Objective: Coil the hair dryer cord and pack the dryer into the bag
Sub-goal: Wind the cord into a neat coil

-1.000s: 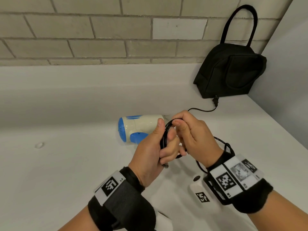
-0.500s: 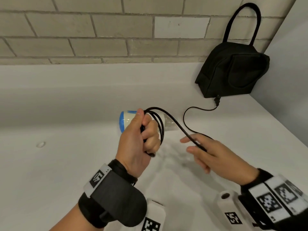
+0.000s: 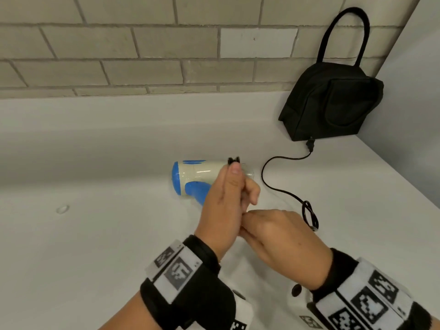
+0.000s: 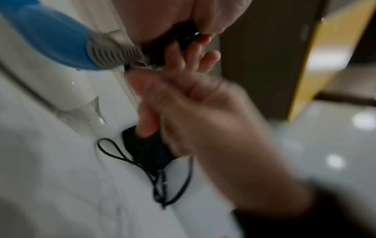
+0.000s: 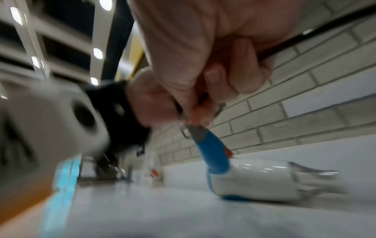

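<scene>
A white counter (image 3: pixel 95 246) is seen below a brick wall (image 3: pixel 119 55), and a black bag (image 3: pixel 331 108) is stood against the wall, well beyond and to the right of the fingers. The hair dryer (image 3: pixel 197 177) is laid on its side just beyond the fingers, its long axis running left to right, its blue handle pointed toward the hands. The left hand (image 3: pixel 223 210) is nearer to it; coiled loops of cord (image 3: pixel 283 191) are gripped in its curled fingers, a few turns showing above the thumb. The right hand (image 3: pixel 273 236) is pressed against the left, its fingers curled round the cord. The loose remainder is trailed rightward from the fingers to the plug (image 3: pixel 310 144), which lies just before the bag. More winding is judged to be needed before packing.

In the left wrist view the grey strain relief on the handle is shown beside the fingers; it is hidden in the head view. The right wrist view is blurred, yet cord is seen passing through the curled fingers.
</scene>
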`<action>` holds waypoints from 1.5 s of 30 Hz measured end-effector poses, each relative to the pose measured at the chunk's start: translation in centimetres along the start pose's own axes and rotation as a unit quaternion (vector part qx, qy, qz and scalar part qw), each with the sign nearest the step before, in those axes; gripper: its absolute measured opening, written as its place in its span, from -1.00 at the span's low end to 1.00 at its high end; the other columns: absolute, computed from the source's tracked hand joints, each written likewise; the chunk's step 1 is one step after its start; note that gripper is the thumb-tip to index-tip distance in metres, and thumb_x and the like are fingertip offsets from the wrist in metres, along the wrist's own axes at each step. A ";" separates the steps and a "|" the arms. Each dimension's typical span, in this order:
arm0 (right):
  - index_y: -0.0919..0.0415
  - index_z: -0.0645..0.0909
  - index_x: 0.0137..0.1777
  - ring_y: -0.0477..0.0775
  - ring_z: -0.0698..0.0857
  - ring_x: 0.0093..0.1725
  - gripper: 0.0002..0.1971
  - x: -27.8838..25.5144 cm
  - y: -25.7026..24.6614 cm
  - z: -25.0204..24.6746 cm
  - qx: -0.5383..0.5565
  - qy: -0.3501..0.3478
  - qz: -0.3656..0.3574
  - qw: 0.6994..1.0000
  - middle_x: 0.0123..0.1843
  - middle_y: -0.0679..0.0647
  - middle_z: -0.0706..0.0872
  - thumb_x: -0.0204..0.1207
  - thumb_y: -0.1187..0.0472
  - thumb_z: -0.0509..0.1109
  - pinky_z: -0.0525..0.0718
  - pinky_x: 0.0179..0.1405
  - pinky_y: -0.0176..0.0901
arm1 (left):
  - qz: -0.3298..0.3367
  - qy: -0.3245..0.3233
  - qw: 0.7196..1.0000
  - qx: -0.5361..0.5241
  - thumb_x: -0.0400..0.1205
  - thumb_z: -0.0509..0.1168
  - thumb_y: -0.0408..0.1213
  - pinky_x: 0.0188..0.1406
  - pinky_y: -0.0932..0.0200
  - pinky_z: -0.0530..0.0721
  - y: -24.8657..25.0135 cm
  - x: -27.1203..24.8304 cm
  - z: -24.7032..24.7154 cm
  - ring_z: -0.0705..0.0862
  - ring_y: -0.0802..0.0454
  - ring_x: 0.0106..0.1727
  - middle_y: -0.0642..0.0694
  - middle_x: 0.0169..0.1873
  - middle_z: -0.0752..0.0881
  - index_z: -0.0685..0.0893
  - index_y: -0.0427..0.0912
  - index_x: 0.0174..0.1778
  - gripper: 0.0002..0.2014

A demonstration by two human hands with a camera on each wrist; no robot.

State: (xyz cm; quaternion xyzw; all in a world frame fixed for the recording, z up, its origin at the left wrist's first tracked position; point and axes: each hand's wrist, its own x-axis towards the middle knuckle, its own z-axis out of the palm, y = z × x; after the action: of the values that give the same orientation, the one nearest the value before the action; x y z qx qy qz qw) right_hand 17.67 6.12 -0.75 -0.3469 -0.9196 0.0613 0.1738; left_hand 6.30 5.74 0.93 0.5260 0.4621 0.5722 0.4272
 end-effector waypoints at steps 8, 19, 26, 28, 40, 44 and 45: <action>0.00 0.61 -0.17 -0.32 0.56 -0.33 -0.84 -0.7 0.0 -3.4 0.163 -0.093 0.033 0.982 -0.36 -0.21 0.69 0.42 0.02 0.21 0.51 -0.27 -0.39 | 0.053 -0.087 0.986 0.129 0.56 -0.08 0.02 -0.60 0.48 0.41 -1.5 -0.6 -0.6 0.50 0.22 -0.65 0.07 -0.62 0.57 0.38 -0.04 -0.40 -0.69; -0.14 0.64 -0.04 -0.19 0.55 -0.28 -0.65 0.1 5.4 -6.6 0.100 0.003 0.000 0.995 -0.40 -0.16 0.57 0.43 -0.26 0.12 0.53 -0.30 -0.25 | -0.070 -0.154 0.983 0.070 0.36 0.17 0.07 -0.67 0.52 0.24 0.0 -0.7 -2.3 0.27 0.27 -0.70 0.17 -0.78 0.33 0.32 -0.04 -0.54 -0.70; 0.08 0.68 -0.12 -0.14 0.48 -0.19 -0.69 -0.6 8.6 -5.3 -0.035 -0.030 -0.026 0.999 -0.33 -0.12 0.64 0.46 -0.03 0.14 0.39 -0.04 -0.45 | -0.046 -0.108 0.977 0.178 0.44 0.41 -0.22 -0.58 0.53 0.32 -0.2 -0.8 -4.1 0.32 0.22 -0.66 0.24 -0.62 0.51 0.50 -0.01 -0.50 -0.75; 0.11 0.64 -0.20 -0.12 0.44 -0.24 -0.79 -0.7 9.2 -4.8 -0.059 -0.003 -0.020 0.998 -0.35 -0.15 0.53 0.46 0.09 0.19 0.30 -0.07 -0.50 | -0.044 -0.086 0.979 0.182 0.44 0.41 -0.21 -0.52 0.51 0.36 -0.5 -0.8 -4.2 0.37 0.24 -0.59 0.24 -0.60 0.54 0.57 0.04 -0.47 -0.80; -0.14 0.62 -0.18 -0.12 0.69 -0.10 -0.66 -1.3 10.6 -4.5 0.208 0.131 0.129 0.961 -0.23 -0.24 0.79 0.41 0.42 0.39 0.57 -0.07 -0.49 | -0.121 0.055 0.991 -0.012 0.53 0.31 -0.35 -0.50 0.19 0.43 -0.3 -0.2 -6.8 0.17 0.21 -0.80 -0.01 -0.88 0.36 0.64 -0.10 -0.41 -0.82; 0.09 0.68 -0.18 -0.32 0.74 -0.18 -0.77 -0.4 9.4 -5.5 0.357 0.147 0.147 0.911 -0.33 -0.39 0.78 0.35 0.46 0.41 0.60 -0.14 -0.56 | -0.135 0.070 0.987 -0.044 0.38 0.39 -0.15 -0.07 -0.25 0.36 -0.6 -0.1 -7.0 0.16 0.19 -0.80 0.06 -0.86 0.32 0.57 -0.05 -0.53 -0.80; 0.15 0.66 -0.17 -0.28 0.76 -0.22 -0.80 0.0 9.0 -5.7 0.396 0.152 0.148 0.893 -0.36 -0.32 0.79 0.32 0.46 0.41 0.65 -0.17 -0.50 | -0.136 0.078 0.987 -0.038 0.37 0.37 -0.12 -0.06 -0.28 0.39 -0.8 0.0 -6.9 0.17 0.18 -0.79 0.07 -0.84 0.32 0.56 -0.04 -0.56 -0.78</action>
State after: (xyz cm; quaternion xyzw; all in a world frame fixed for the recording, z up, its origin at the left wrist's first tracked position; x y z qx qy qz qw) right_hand 25.27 12.78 2.43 -0.3868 -0.7194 0.3922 0.4230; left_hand -0.55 5.33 0.05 0.3958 0.5391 0.5652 0.4831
